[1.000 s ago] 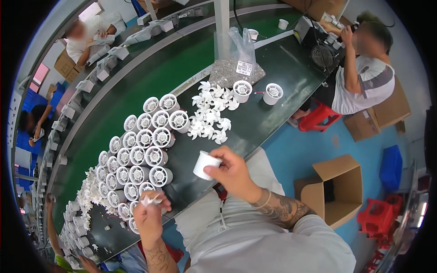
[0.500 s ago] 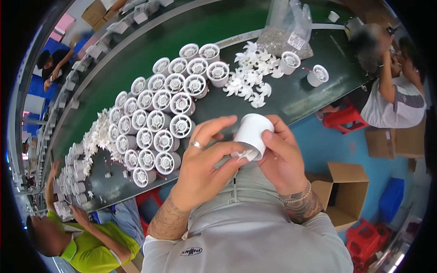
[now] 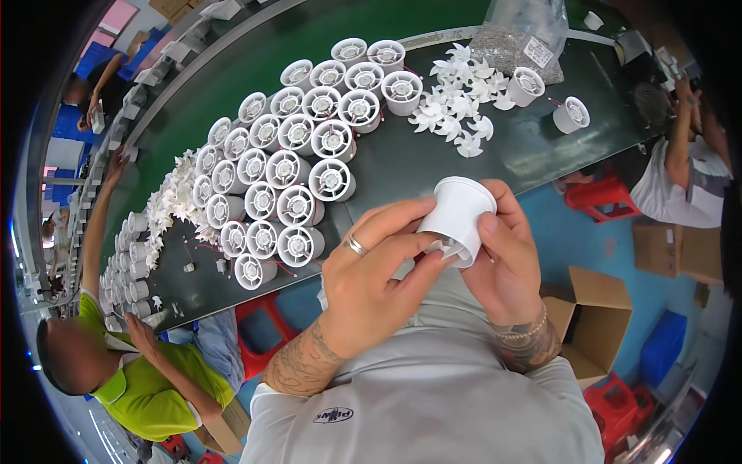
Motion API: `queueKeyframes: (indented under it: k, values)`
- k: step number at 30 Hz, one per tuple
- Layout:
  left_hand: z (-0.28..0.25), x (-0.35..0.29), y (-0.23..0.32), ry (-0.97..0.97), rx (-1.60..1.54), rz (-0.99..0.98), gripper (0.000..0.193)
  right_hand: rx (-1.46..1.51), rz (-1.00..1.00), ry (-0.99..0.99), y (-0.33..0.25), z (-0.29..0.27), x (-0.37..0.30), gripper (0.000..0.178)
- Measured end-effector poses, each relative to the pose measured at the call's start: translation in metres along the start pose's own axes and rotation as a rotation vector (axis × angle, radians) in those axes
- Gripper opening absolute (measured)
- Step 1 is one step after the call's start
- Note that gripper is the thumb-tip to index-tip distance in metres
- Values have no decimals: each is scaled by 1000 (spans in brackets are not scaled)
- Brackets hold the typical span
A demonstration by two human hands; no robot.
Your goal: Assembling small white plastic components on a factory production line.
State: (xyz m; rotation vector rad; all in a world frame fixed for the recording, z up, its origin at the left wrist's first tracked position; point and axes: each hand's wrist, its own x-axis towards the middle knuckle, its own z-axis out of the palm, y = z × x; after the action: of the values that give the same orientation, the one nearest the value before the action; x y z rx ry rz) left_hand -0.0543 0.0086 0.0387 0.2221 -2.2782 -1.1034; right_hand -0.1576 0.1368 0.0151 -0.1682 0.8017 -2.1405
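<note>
My right hand (image 3: 508, 267) is wrapped round a white cylindrical fan housing (image 3: 464, 207), tilted with its open end toward me. A white fan blade wheel (image 3: 447, 247) sits partly inside that open end. My left hand (image 3: 375, 274) pinches the wheel's edge between thumb and forefinger, its other fingers lying along the housing's side. The inside of the housing is mostly hidden. Beyond my hands, a small pile of loose white blade wheels (image 3: 456, 100) lies on the dark green table (image 3: 402, 166).
Rows of white fan housings (image 3: 297, 135) stand at left-centre, with another heap of blade wheels (image 3: 174, 193) beyond. A clear plastic bag of small parts (image 3: 506, 50) lies at the back. Co-workers sit at both sides. An open carton (image 3: 595, 325) stands on the floor at right.
My view has shifted, so the table items appear farther right. The blade wheel looks deeper in the housing. At left, the co-worker's arm now stretches farther across the table.
</note>
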Motion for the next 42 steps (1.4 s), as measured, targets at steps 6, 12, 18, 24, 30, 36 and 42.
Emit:
queueKeyframes:
  k: [6, 12, 18, 24, 30, 36, 42]
  values:
    - [-5, -5, 2, 26, -114, -16, 23, -65, -69, 4, 7, 2, -5, 40]
    - [-13, -9, 5, 22, -324, -128, 28, -142, -110, -23, 10, 1, -9, 48]
    - [-20, -7, 4, -28, -416, -199, 33, -225, -208, -45, 10, 4, -9, 37]
    - [-10, -2, -7, 91, -391, -269, 36, -319, -173, 34, 6, 14, -7, 37]
    - [3, 0, -25, -5, -240, -246, 32, -188, -35, 24, 2, -4, 4, 33]
    - [9, 3, -22, -212, -330, -303, 39, 15, 144, 131, -2, -28, 5, 37]
    - [16, 10, -23, -190, -237, -232, 46, -108, 148, 55, -1, -27, 8, 35]
